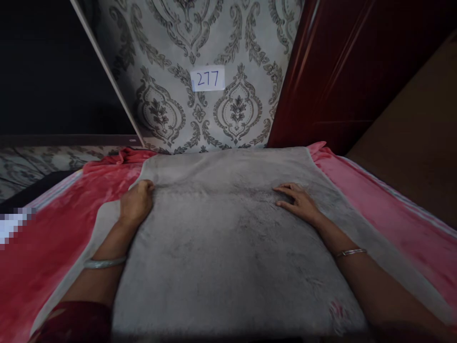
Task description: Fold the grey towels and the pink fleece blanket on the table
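One grey plush cloth (200,238), spread centrally over a red plush blanket (46,243) that shows to left and right; far behind, damask wallpaper (157,109) bearing a card (208,78) marked "277". Left hand (137,202), with fingers curled in at the cloth's far-left part; cannot tell whether they grasp it. Right hand (297,202), at the cloth's far-right part, its fingers released and parted.

1. The left forearm (114,243) reaches forward and inward from the lower left; the left hand (136,204) has its fingers curled in.
2. The right forearm (383,286) slants in from the lower right; the right hand (300,202) has thumb and fingers parted.
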A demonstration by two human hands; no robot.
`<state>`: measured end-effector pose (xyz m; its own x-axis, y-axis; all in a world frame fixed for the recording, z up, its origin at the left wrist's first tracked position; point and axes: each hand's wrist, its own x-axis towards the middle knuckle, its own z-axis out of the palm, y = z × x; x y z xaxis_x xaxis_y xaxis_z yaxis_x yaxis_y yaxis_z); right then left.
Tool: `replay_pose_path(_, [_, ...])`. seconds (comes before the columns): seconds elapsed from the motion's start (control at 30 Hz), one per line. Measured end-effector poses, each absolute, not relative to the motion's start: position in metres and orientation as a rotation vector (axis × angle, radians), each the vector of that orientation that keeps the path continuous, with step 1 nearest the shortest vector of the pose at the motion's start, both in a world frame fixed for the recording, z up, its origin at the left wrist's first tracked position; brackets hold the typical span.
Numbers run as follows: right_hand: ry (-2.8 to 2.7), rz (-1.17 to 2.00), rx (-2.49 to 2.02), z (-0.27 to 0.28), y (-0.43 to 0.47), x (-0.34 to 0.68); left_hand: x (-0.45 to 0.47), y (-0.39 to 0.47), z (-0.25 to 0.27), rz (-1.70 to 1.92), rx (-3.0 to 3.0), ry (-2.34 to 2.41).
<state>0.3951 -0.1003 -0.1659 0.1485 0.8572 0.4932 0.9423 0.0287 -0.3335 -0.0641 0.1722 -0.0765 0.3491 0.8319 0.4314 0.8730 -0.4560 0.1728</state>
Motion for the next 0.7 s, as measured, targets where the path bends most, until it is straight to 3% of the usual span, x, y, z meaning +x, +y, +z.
replay_pose_path(0.27, [-1.729, -0.247, -1.778, -0.158, -0.1, 0.386, -0.075, 0.171, -0.074, -0.968, -2.329, -1.513])
replay_pose_path(0.7, [-1.525, -0.336, -1.814, -0.145, -0.101, 0.375, -0.077, 0.17, -0.071, -0.889, -2.355, -1.494])
